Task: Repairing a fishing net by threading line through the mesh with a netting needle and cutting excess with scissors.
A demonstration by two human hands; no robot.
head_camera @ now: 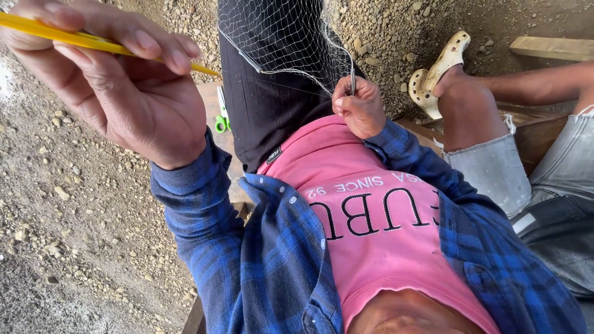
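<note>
Netting needle [93,42] in left hand [124,86]; near end cut off

The scene is lit by soft, even daylight; shadows are weak, and wide-angle stretching is seen at the edges.

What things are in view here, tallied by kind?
yellow needle: 1
net: 1
green scissors: 1
sandal: 1
plank: 1
Total: 5
</note>
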